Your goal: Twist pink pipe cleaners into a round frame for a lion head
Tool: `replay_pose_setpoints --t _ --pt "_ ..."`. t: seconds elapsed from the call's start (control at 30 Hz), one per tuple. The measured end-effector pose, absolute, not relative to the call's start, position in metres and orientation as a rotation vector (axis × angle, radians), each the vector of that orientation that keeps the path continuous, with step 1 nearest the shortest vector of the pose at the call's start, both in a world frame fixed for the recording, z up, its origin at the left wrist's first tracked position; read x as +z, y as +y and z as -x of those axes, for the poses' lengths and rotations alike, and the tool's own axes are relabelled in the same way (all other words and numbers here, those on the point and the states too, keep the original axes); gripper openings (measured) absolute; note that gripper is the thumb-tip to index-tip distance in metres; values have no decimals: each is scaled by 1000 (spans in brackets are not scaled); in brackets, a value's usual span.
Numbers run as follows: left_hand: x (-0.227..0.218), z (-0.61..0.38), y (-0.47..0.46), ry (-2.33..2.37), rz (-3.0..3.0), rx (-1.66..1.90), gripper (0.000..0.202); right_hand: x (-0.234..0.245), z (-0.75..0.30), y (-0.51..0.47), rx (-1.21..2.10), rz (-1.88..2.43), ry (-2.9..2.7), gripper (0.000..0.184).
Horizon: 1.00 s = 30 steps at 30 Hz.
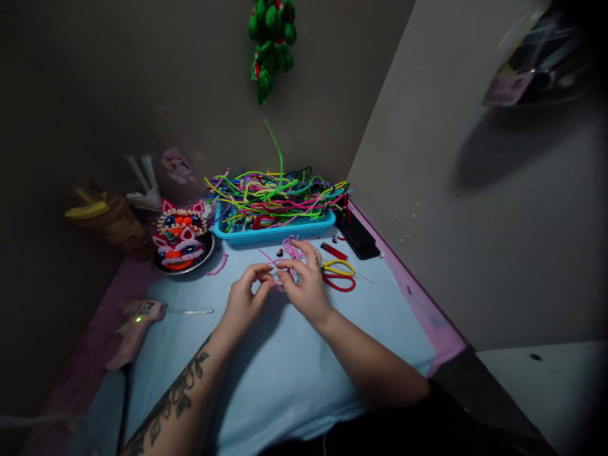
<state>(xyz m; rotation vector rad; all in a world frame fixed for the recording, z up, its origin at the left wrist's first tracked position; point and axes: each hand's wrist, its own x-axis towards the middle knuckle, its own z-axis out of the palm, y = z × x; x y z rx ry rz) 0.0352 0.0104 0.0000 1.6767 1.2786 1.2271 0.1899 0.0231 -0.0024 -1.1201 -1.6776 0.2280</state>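
My left hand [247, 294] and my right hand [308, 288] meet over the middle of the table. Thumb and fingers of each are pinched on a thin pink pipe cleaner [279, 287], partly hidden by the fingers. Just beyond my right hand lie more curled pink pipe cleaners [292, 247]. To the right of that hand rest scissors [340, 276] with one yellow and one red handle loop. A slim red item with a dark end [334, 251] lies behind the scissors; its kind is unclear.
A blue tray [275, 238] heaped with coloured pipe cleaners [280, 199] stands at the back. Left of it, a metal bowl [186, 271] holds fuzzy animal heads [180, 237]. A lit pink glue gun [137, 329] lies left. A black phone-like slab [357, 235] sits by the right wall.
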Motion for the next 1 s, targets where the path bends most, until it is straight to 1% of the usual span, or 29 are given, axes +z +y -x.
replay_pose_setpoints --t 0.47,0.6,0.7,0.8,0.9,1.0 --pt "-1 -35 10 1243 -1801 1169 22 -3 -190 26 252 1100 -1675 14" --pt "-4 -35 10 1221 -1882 1170 26 -3 -189 26 369 1128 -1603 13" --pt "-11 -35 11 1203 -2019 1164 33 -5 -189 28 512 1166 -1512 11" --pt "-15 -35 10 1234 -2105 1186 38 -6 -191 31 562 1201 -1410 7" --pt "-11 -35 9 1287 -2007 1256 39 -4 -196 33 539 1220 -1361 6" --pt "-3 -33 10 1308 -1802 1284 42 0 -200 30 495 1167 -1497 15"
